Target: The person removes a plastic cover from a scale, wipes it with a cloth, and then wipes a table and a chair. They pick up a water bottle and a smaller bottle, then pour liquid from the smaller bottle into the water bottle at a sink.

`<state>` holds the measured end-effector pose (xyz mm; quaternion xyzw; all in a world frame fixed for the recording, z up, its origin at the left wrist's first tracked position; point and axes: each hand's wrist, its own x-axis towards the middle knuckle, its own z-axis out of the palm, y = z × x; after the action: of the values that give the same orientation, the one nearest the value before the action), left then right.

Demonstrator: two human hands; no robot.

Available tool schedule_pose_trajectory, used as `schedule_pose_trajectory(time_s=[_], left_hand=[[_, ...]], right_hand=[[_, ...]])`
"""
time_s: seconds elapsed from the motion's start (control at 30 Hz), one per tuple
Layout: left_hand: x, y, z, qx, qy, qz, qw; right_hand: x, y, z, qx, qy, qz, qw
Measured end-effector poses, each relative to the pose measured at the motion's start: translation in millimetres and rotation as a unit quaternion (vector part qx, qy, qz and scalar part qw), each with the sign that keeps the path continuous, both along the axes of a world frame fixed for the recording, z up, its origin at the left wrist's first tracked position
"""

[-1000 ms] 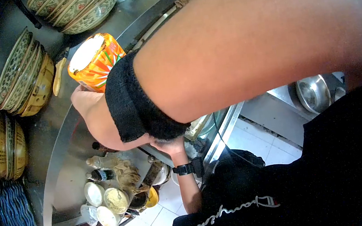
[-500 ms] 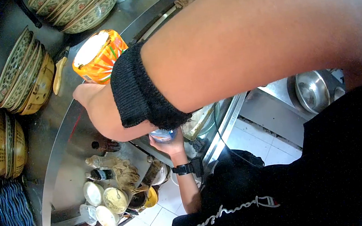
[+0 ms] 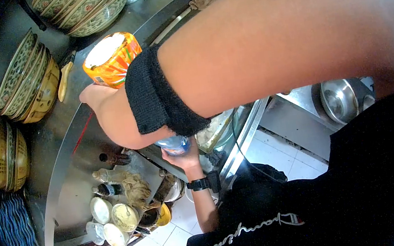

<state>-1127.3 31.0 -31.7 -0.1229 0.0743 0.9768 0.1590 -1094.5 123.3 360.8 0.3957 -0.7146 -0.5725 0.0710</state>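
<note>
My left hand (image 3: 182, 159), below a black wristwatch, closes round a blue container with a printed label (image 3: 176, 145). Most of that container is covered by my other arm, so its kind cannot be made out. My right arm crosses the upper view and has a thick black knitted band (image 3: 160, 93) round it. Past the band, my right hand (image 3: 113, 117) is bent downward, overlapping the container's upper part. Its fingers are hidden. Beside it, on the metal counter's edge, stands a round orange-wrapped pack with a white top (image 3: 112, 59).
Stacked patterned bowls (image 3: 28, 84) and wavy blue dishes (image 3: 15, 226) line the counter's far side. A yellow-handled tool (image 3: 65, 82) lies near them. Below stand dark bottles (image 3: 114, 159), open tubs (image 3: 125, 217) and a cloth (image 3: 136, 189). A sink with a glass dish (image 3: 216, 133) is close by.
My right arm has shifted slightly right and up in view. More of the blue container shows below it. The left hand stays closed round the container, nearly in place.
</note>
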Motion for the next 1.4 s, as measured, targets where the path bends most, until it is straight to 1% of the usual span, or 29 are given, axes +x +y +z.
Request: schedule_pose_trajectory(time_s=[0.17, 0.27, 0.4, 0.57, 0.6, 0.63, 0.67, 0.7, 0.77, 0.83, 0.87, 0.9, 0.93, 0.97, 1.0, 1.03, 1.1, 1.13, 1.17, 1.2, 1.23, 1.3, 1.37, 1.4], left_hand=[[-1.3, -1.2, -3.3, -0.014, -0.016, 0.014, 1.000], [2.3, -0.4, 5.7, -0.016, -0.004, 0.008, 1.000], [4.9, -0.5, 13.2, -0.053, -0.002, 0.003, 0.999], [6.2, -2.3, 4.0, -0.040, 0.009, -0.012, 0.999], [6.4, -5.4, 1.3, -0.049, 0.023, -0.021, 0.998], [7.7, -8.4, -3.6, -0.026, 0.023, -0.020, 0.999], [9.2, -11.6, -8.5, -0.002, 0.022, -0.019, 1.000], [11.0, -15.1, -13.5, 0.022, 0.021, -0.018, 0.999], [15.5, -19.9, -16.5, 0.054, -0.001, -0.003, 0.999], [23.1, -25.9, -5.7, -0.013, -0.029, 0.021, 0.999], [26.7, -33.8, -9.6, 0.004, -0.052, 0.018, 0.998], [30.9, -40.8, -9.8, 0.009, -0.067, 0.022, 0.997], [35.1, -47.8, -9.8, 0.014, -0.083, 0.027, 0.996], [39.3, -54.7, -9.8, 0.019, -0.098, 0.033, 0.994], [43.2, -63.8, -11.1, 0.014, -0.103, 0.039, 0.994], [46.6, -70.5, -11.4, -0.004, -0.109, 0.052, 0.993], [53.7, -83.9, -12.0, -0.040, -0.123, 0.078, 0.989], [58.7, -94.6, -23.7, -0.036, -0.115, 0.084, 0.989], [64.0, -102.3, -25.9, -0.034, -0.110, 0.093, 0.989], [69.0, -109.9, -27.8, -0.031, -0.105, 0.103, 0.989], [74.2, -117.4, -29.8, -0.029, -0.100, 0.113, 0.988], [88.7, -140.6, -44.1, 0.069, -0.048, 0.115, 0.990], [106.5, -160.7, -49.4, 0.037, -0.043, 0.129, 0.990], [111.8, -168.5, -45.2, 0.025, -0.036, 0.144, 0.989]], right_hand=[[9.1, 3.1, -0.7, -0.003, 0.005, 0.002, 1.000], [11.8, 7.1, -2.6, -0.008, 0.010, 0.003, 1.000], [12.2, 10.0, -4.4, -0.017, 0.018, 0.007, 1.000], [12.9, 20.1, -11.6, -0.045, 0.049, 0.014, 0.998], [10.0, 22.9, -15.9, -0.062, 0.061, 0.017, 0.996], [3.7, 26.7, -22.0, -0.096, 0.076, 0.021, 0.992], [-4.1, 31.3, -28.2, -0.136, 0.084, 0.023, 0.987], [-18.2, 32.4, -36.8, -0.200, 0.071, 0.027, 0.977], [-39.7, 38.8, -56.7, -0.375, 0.002, 0.032, 0.926], [-21.1, 58.4, -74.5, -0.506, -0.022, 0.003, 0.862], [-11.6, 64.4, -90.6, -0.501, -0.032, 0.016, 0.865], [-3.9, 68.9, -110.9, -0.583, -0.059, -0.072, 0.807], [3.8, 71.4, -133.8, -0.654, -0.087, -0.162, 0.734], [10.8, 72.6, -156.6, -0.710, -0.113, -0.250, 0.649], [18.9, 71.3, -179.5, -0.776, -0.196, -0.298, 0.520], [27.1, 67.4, -206.1, -0.816, -0.273, -0.344, 0.375], [23.4, 60.3, -284.7, -0.837, -0.306, -0.303, 0.338], [22.0, 48.6, -313.1, -0.845, -0.278, -0.302, 0.342], [14.5, 34.7, -342.7, -0.854, -0.249, -0.298, 0.345], [1.1, 20.4, -374.8, -0.846, -0.254, -0.333, 0.331], [-11.6, 1.1, -393.3, -0.847, -0.251, -0.342, 0.321], [-46.1, -34.1, -408.1, -0.838, -0.257, -0.334, 0.346], [-91.2, -64.8, -446.7, -0.919, -0.263, -0.201, 0.211], [-92.2, -81.0, -418.5, -0.918, -0.244, -0.234, 0.207]])
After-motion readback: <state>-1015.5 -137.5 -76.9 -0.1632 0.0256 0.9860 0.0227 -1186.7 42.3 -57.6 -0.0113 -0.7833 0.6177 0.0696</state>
